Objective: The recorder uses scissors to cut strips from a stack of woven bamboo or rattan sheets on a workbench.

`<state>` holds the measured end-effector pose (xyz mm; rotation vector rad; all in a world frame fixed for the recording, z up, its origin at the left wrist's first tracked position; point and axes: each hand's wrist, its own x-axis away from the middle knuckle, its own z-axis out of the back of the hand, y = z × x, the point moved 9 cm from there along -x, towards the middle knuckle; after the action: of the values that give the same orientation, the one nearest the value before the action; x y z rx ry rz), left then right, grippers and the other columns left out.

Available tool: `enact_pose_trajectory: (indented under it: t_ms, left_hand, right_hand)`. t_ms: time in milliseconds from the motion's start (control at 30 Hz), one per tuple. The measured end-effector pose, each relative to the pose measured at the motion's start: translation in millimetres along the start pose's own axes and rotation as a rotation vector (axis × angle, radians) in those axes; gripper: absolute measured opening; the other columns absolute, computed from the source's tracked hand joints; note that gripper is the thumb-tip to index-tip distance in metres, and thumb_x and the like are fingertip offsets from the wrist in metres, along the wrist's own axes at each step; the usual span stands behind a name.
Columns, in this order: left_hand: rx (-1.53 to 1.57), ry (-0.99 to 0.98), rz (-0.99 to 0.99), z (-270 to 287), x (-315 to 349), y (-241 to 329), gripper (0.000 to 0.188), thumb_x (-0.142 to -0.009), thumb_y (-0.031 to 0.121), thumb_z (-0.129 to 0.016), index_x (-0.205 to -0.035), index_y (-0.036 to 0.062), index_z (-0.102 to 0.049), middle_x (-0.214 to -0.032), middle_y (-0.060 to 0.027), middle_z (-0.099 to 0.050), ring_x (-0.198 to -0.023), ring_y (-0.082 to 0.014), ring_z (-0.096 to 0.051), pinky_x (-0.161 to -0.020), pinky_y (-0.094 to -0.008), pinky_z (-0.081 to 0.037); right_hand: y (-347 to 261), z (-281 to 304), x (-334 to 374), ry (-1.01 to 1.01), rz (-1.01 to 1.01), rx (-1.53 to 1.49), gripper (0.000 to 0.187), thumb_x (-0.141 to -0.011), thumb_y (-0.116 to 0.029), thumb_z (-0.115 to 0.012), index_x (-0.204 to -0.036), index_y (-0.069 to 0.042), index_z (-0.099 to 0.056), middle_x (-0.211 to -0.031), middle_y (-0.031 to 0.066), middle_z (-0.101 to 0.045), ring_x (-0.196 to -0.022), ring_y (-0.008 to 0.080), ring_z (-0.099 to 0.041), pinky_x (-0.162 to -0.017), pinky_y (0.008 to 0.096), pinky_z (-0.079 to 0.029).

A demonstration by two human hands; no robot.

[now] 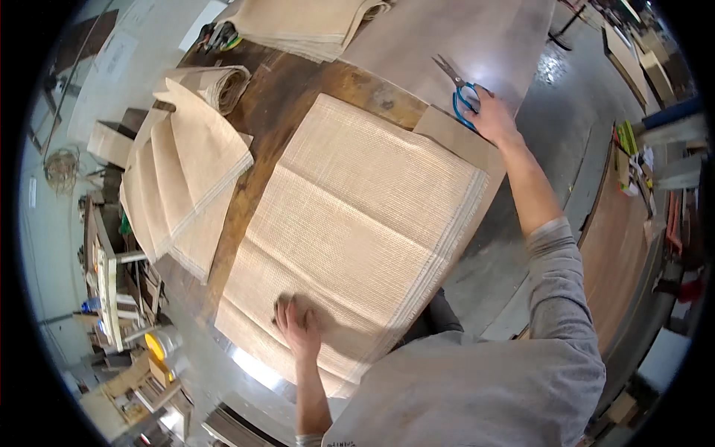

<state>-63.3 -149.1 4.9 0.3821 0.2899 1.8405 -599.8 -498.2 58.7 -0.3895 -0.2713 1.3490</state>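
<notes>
A folded sheet of tan woven fabric (350, 216) with crosswise creases and a pale layered edge along its right side lies in front of me. My left hand (299, 328) rests on the near left part of this fabric, its fingers spread and a little bent, with nothing visible in them. Beyond the far right corner, my right hand (491, 117) grips the blue handles of a pair of scissors (451, 72). Their dark blades point away to the far left and stand slightly apart, over a smooth brownish sheet (424, 45).
More tan fabric lies left on the dark wooden table (277, 89): a creased piece (186, 171) and a roll (223, 88). Another folded stack (298, 26) is at the back, beside some small tools (218, 37). A brown board (450, 134) shows under the right edge.
</notes>
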Motion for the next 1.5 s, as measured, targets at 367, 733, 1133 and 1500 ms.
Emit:
enact_pose_trajectory:
  t_ms: [367, 733, 1133, 1500]
  left_hand:
    - [-0.136, 0.434, 0.882, 13.8, 248.5, -157.7, 0.069, -0.096, 0.048, -0.054, -0.145, 0.001, -0.041, -0.15, -0.029, -0.032, -0.138, -0.0445, -0.031, -0.111, -0.0567, -0.03]
    - [-0.09, 0.463, 0.835, 32.8, 233.0, -215.6, 0.049, -0.098, 0.042, -0.05, -0.138, 0.0137, -0.052, -0.147, -0.013, -0.044, -0.135, -0.0329, -0.041, -0.109, -0.0564, -0.031]
    - [0.069, 0.39, 1.038, 29.2, 258.2, -129.7, 0.073, -0.088, 0.052, -0.061, -0.138, 0.0004, -0.049, -0.132, -0.027, -0.048, -0.118, -0.0443, -0.053, -0.097, -0.0482, -0.045]
    - [0.303, 0.669, 0.914, 51.5, 233.8, -133.0, 0.019, -0.086, 0.015, -0.071, -0.093, -0.0016, -0.065, -0.081, -0.0096, -0.068, -0.074, -0.0201, -0.063, -0.072, -0.0344, -0.05]
  right_hand:
    - [-15.6, -40.0, 157.6, 0.167, 0.23, 0.093, 0.048, -0.082, -0.037, -0.07, -0.123, -0.015, -0.059, -0.134, 0.009, -0.051, -0.128, 0.0341, -0.043, -0.109, 0.0529, -0.031]
    - [-67.9, -67.5, 174.5, 0.153, 0.231, -0.018, 0.036, -0.083, -0.034, -0.069, -0.112, -0.015, -0.063, -0.117, 0.0099, -0.061, -0.121, 0.0315, -0.05, -0.101, 0.0534, -0.037]
    - [-17.4, -72.2, 102.0, -0.284, 0.186, -0.312, 0.048, -0.08, -0.027, -0.073, -0.12, -0.003, -0.06, -0.117, 0.0167, -0.067, -0.112, 0.0304, -0.064, -0.094, 0.0386, -0.048]
    - [10.6, -76.5, 71.9, -0.395, 0.168, -0.345, 0.036, -0.083, -0.012, -0.074, -0.115, 0.001, -0.063, -0.097, 0.0096, -0.071, -0.088, 0.0171, -0.066, -0.08, 0.0299, -0.05]
